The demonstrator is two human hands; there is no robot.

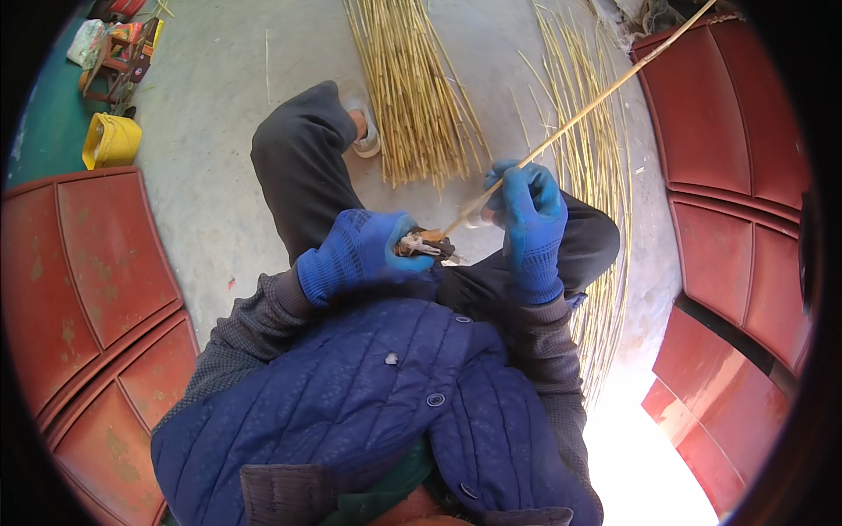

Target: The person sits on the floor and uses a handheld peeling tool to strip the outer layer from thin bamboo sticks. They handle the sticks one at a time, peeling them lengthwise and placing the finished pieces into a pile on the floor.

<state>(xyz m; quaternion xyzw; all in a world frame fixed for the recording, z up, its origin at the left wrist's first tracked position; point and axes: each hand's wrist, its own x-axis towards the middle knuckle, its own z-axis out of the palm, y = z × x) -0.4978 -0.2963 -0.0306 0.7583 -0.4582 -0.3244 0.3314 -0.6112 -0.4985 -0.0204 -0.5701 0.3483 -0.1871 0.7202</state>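
Observation:
My left hand [355,254], in a blue knitted glove, is closed around a small dark object with pale ragged scraps [428,245]; its exact kind is unclear. In my right hand [533,228], also gloved in blue, a long thin dry cane stalk [605,98] is pinched between thumb and fingers. The stalk slants from beside the dark object up to the far right. Its lower end meets or lies right at that object; I cannot tell whether it goes inside. Both hands are above my lap, between my bent knees.
A thick bundle of cane stalks [408,96] lies on the concrete floor ahead, by my left foot. More loose stalks [605,184] spread along the right. Red panelled furniture stands at left [114,254] and right [702,114]. A yellow bucket [114,140] is at the far left.

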